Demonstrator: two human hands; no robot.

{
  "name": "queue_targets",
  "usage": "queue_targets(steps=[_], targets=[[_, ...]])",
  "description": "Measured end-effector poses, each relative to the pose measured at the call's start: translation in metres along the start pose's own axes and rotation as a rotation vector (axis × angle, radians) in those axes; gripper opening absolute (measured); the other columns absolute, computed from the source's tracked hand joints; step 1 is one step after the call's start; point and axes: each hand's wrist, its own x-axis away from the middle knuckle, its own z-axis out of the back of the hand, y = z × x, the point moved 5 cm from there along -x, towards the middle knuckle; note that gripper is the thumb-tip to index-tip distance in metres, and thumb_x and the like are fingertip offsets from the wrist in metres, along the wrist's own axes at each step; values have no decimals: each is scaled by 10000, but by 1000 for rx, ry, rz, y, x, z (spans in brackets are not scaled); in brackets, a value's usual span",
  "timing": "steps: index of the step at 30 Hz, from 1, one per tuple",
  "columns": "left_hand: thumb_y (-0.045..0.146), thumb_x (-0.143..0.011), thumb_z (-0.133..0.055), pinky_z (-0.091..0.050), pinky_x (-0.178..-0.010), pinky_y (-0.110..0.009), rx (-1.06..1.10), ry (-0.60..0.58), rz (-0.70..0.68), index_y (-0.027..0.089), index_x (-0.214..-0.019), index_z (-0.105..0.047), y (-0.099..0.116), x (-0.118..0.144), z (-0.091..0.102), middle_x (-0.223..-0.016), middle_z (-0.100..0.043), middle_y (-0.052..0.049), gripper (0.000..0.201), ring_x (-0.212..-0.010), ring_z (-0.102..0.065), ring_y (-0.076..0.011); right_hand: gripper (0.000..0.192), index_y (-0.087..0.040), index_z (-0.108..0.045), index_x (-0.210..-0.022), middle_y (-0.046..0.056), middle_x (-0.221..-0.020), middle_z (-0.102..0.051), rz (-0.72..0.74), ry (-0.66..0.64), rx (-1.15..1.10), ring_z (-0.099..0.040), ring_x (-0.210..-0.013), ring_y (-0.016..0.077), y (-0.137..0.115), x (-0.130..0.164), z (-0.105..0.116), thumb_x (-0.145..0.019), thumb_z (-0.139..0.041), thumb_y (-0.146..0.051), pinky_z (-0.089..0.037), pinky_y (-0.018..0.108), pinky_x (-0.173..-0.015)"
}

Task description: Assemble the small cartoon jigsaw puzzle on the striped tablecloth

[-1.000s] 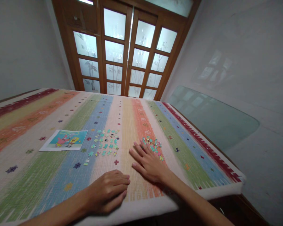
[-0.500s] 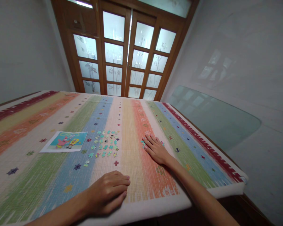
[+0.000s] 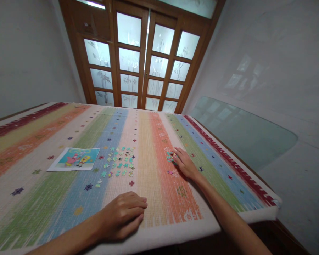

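change: right hand [image 3: 185, 163] now further out and further right on the orange stripe than half a second ago; more of the small pile showing at its fingertips; left hand unmoved.
small pile of puzzle pieces [image 3: 170, 157]: teal and pink bits on the orange stripe, right of centre, touching the right fingertips; one or two strays just nearer the table edge.
right hand: palm down, fingers loosely spread and flat over the pile's right side; nothing visibly pinched, though whether a piece sits under the fingers cannot be told.
left hand [image 3: 123, 215]: resting palm down near the front edge of the cloth, fingers together and curled lightly, holding nothing; well apart from both groups of pieces.
spread pieces [image 3: 119, 162]: mostly teal, laid out singly in loose rows on the blue and cream stripes, left of the pile.
reference picture [image 3: 74, 159]: small cartoon print with a white border, lying flat just left of the spread pieces.
striped cloth [image 3: 42, 198]: bands of red, orange, green, blue and cream covering the whole table, dotted with small star and cross motifs.
wooden doors [image 3: 138, 56]: frosted glass panes, beyond the far end of the table.
glass sheet [image 3: 241, 131]: leaning against the right wall.
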Motion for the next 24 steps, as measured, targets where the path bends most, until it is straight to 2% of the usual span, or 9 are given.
queue_targets(steps=[2, 5, 7, 13, 19, 24], targets=[[47, -946, -509, -627, -862, -375, 31, -9, 36, 149, -1080, -676, -2, 1, -1, -965, -780, -106, 237, -966, -751, -220, 482, -221, -624, -1414, 122, -1522, -558, 46, 13, 47, -442, -1461, 299, -14, 5, 3, -1060, -357, -412, -329, 555, -1219], [53, -953, -514, -624, -878, -390, 55, -7, 64, 150, -1080, -679, -3, 3, -1, -995, -782, -112, 229, -977, -750, -226, 481, -254, -596, -1449, 98, -1583, -493, 132, -68, 152, -376, -1502, 316, -38, 15, -6, -1054, -405, -450, -265, 567, -1244], [58, -958, -515, -623, -879, -393, 62, -2, 64, 149, -1082, -679, -2, 3, -1, -1003, -782, -116, 225, -976, -750, -227, 516, -265, -555, -1492, 97, -1620, -441, 123, -123, 204, -316, -1532, 341, -45, 19, -12, -1052, -412, -495, -257, 587, -1239], [51, -948, -515, -619, -883, -386, 61, -13, 68, 151, -1064, -679, -1, 1, -1, -998, -782, -110, 224, -986, -749, -224, 599, -290, -472, -1557, 88, -1680, -332, 2, -117, 283, -184, -1574, 382, -24, 14, -9, -1041, -401, -586, -192, 630, -1246], [50, -951, -502, -617, -873, -381, 69, -20, 74, 155, -1054, -678, -2, 0, -1, -979, -780, -109, 230, -968, -747, -219, 624, -358, -393, -1592, 65, -1687, -306, -45, -228, 254, -234, -1554, 412, -5, 7, -10, -1035, -371, -640, -241, 674, -1209], [60, -951, -512, -617, -866, -382, 64, -28, 73, 157, -1045, -679, -3, 2, -1, -987, -778, -110, 215, -971, -747, -224, 587, -324, -460, -1560, 72, -1666, -354, -23, -242, 160, -298, -1545, 342, 2, 1, -11, -1065, -299, -596, -252, 626, -1226]])
